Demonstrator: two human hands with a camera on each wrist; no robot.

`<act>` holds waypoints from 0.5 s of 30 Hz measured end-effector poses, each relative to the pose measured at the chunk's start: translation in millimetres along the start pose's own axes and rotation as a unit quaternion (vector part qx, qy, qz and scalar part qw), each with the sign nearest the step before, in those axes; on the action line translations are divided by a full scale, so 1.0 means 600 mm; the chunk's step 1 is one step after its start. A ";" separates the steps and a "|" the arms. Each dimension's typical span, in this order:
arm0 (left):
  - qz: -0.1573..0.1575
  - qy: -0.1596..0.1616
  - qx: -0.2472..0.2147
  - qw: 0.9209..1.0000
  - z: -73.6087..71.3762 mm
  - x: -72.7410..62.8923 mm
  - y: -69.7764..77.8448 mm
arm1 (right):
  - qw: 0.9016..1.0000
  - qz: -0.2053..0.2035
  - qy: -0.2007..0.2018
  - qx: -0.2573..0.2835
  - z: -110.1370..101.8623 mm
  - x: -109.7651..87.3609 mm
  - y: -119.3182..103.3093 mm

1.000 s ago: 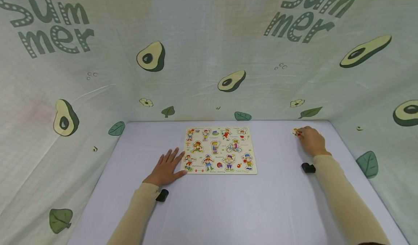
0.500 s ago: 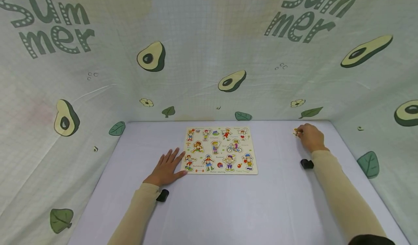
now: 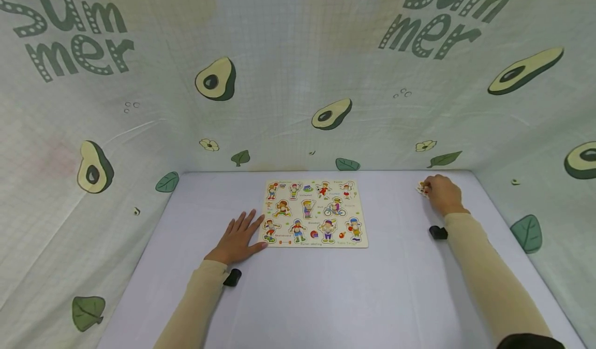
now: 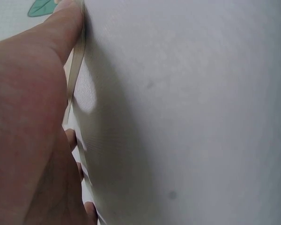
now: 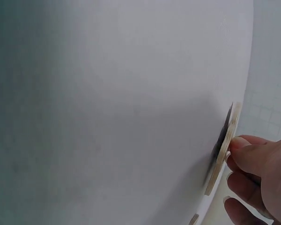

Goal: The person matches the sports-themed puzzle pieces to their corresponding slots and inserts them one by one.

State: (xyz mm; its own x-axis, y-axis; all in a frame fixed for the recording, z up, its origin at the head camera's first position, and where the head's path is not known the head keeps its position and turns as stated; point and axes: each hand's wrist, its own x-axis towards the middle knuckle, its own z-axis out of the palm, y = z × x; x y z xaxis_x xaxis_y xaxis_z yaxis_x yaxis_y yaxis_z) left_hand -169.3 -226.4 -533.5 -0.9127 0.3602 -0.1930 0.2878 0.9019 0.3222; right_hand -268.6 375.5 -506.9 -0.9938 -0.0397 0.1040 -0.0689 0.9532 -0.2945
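Note:
A rectangular wooden puzzle board [image 3: 311, 226] with printed sports figures lies on the white table. My left hand [image 3: 236, 239] rests with fingers spread at the board's left edge, thumb and fingertips right at its border. At the back right, my right hand [image 3: 444, 194] pinches a small flat wooden puzzle piece [image 3: 421, 187], mostly covered by the fingers in the head view. In the right wrist view this piece [image 5: 224, 152] shows edge-on, close over the table, with thumb and forefinger on its upper face. The left wrist view shows the board's edge [image 4: 76, 65] under the thumb.
The edge of another wooden piece [image 5: 194, 219] shows at the bottom of the right wrist view. A cloth with avocado prints [image 3: 279, 80] hangs around the back and sides of the table [image 3: 321, 297]. Black wrist devices [image 3: 437, 232] sit on both sleeves.
My right hand has shifted slightly up and left with its fingers at the piece. The left hand and the board stay in place.

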 end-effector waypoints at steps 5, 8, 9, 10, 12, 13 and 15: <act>-0.006 -0.010 0.010 1.000 0.000 0.002 0.001 | 1.000 -0.008 0.013 0.013 0.002 -0.004 -0.014; -0.008 -0.013 0.011 1.000 -0.004 0.001 0.005 | 0.999 -0.027 0.031 0.021 0.003 -0.007 -0.028; -0.007 -0.012 0.007 1.000 -0.006 0.000 0.007 | 0.998 -0.034 0.037 0.022 0.004 -0.008 -0.034; -0.007 -0.010 0.003 1.000 -0.009 -0.001 0.009 | 0.998 -0.041 0.043 0.022 0.004 -0.009 -0.039; -0.006 -0.004 -0.005 1.000 -0.012 -0.003 0.013 | 0.997 -0.052 0.050 0.022 0.005 -0.011 -0.053; -0.004 -0.002 -0.008 1.000 -0.013 -0.004 0.014 | 0.997 -0.056 0.051 0.021 0.005 -0.011 -0.060; -0.003 0.000 -0.006 1.000 -0.013 -0.005 0.014 | 0.997 -0.064 0.049 0.020 0.007 -0.012 -0.073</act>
State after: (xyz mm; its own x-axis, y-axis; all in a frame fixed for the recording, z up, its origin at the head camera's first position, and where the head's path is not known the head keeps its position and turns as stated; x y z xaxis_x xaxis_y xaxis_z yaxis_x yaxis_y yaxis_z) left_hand -166.4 -222.1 -522.7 -0.9143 0.3546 -0.1954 0.2783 0.9010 0.3327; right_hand -258.9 332.6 -498.9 -0.9636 -0.1280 0.2348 -0.1993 0.9292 -0.3112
